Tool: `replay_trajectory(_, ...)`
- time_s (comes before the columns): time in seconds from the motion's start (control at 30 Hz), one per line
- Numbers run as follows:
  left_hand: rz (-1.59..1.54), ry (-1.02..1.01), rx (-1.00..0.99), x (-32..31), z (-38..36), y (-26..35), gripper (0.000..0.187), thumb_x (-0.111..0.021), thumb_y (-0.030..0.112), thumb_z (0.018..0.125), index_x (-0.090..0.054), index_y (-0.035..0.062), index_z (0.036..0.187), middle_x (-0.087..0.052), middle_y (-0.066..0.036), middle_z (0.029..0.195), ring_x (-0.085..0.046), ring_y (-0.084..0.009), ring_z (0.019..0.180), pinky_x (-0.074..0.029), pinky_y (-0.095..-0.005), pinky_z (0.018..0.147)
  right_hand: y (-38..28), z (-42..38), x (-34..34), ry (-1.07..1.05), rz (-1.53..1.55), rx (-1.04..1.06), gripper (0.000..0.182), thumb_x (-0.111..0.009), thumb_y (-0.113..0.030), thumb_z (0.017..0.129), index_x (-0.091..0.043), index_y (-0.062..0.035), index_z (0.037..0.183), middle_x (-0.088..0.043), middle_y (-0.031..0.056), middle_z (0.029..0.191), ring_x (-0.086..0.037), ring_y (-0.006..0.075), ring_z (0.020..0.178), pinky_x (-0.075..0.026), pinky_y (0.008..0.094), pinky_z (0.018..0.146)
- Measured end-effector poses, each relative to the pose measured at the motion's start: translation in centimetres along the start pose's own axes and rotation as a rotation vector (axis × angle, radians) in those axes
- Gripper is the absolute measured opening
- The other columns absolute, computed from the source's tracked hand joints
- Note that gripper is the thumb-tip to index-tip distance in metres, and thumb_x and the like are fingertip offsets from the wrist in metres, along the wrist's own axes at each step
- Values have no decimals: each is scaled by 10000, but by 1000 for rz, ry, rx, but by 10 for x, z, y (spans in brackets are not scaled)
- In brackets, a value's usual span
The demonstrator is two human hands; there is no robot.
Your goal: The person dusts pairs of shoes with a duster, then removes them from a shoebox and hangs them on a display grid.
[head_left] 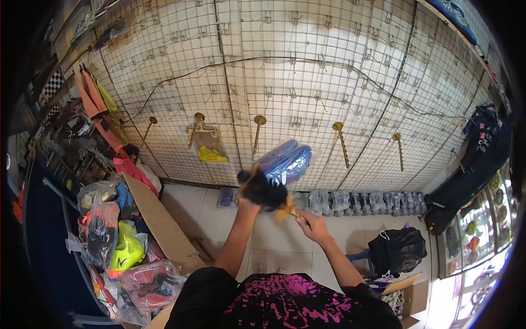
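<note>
My left hand (248,206) is raised in front of me and grips a black shoe (267,193) from below. My right hand (310,223) pinches an orange lace or strap (286,211) that hangs from that shoe. Just above the black shoe is a blue pair of shoes in a clear plastic bag (285,162), against the wire grid wall (307,77). I cannot tell whether the bag hangs from the grid or rests on the black shoe. A yellow bagged item (211,154) hangs from a brass hook (198,118) to the left.
Long brass hooks (341,141) stick out of the grid. Bagged colourful shoes (127,249) and a cardboard sheet (164,225) lie at the left. Wrapped items (361,202) line the wall's foot. A black bag (397,249) sits at the right, near a glass display case (476,230).
</note>
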State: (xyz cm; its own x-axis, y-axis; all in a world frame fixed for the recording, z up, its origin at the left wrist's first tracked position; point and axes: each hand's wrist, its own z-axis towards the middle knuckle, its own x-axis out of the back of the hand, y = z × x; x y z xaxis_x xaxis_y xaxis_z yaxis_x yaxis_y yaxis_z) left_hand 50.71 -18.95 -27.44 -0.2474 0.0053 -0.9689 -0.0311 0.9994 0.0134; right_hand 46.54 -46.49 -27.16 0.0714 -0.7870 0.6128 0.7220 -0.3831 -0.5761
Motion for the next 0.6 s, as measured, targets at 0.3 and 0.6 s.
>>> replay_trajectory(0.3,44,38,-11,-23,-2,-12,770,-35,520,1010,-471,66,1453,-493,-200,1466,-466,-390,1359,-361,-606,1129,10,-2,20,348,-17,-413,305,-677,-224,944,-682,-37,1185,-630,111,750,-563,175,606,-462,322,580)
replay_trajectory(0.6,-59,161,83,-31,3,-3,704,-137,538,1018,-545,100,1388,-579,-164,1386,-533,-366,1300,-424,-580,1083,6,1,28,312,-85,-288,253,-672,-226,946,-708,-60,1134,-616,117,667,-597,211,569,-482,338,557)
